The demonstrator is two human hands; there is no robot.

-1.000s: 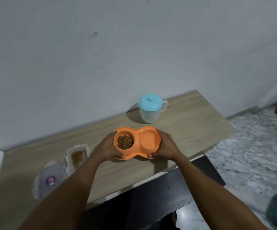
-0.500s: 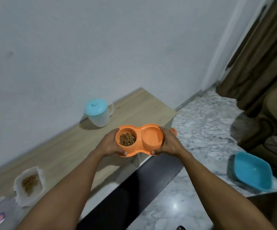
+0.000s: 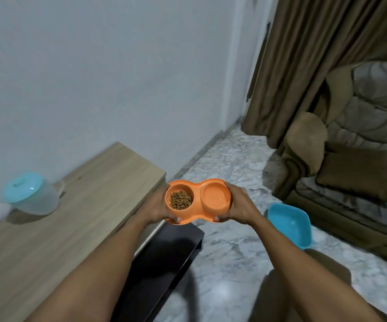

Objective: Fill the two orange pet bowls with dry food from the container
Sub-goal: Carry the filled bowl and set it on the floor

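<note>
The orange double pet bowl (image 3: 197, 214) is held in the air past the right end of the wooden table, level. Its left cup holds brown dry food (image 3: 180, 200); its right cup (image 3: 216, 196) shows only orange plastic. My left hand (image 3: 156, 206) grips the left end and my right hand (image 3: 240, 206) grips the right end, thumbs on the near rim. The food container is out of view.
The wooden table (image 3: 90, 205) runs along the wall at left, with a clear jug with a light-blue lid (image 3: 29, 194) on it. A blue plastic tray (image 3: 290, 220) lies on the marble floor at right, beside a brown sofa (image 3: 350, 173). Brown curtains hang behind it.
Both hands lifted the double bowl off the table and carried it rightward past the table's end. My view swung right: the food container and its lid left the frame, sofa and curtains appeared.
</note>
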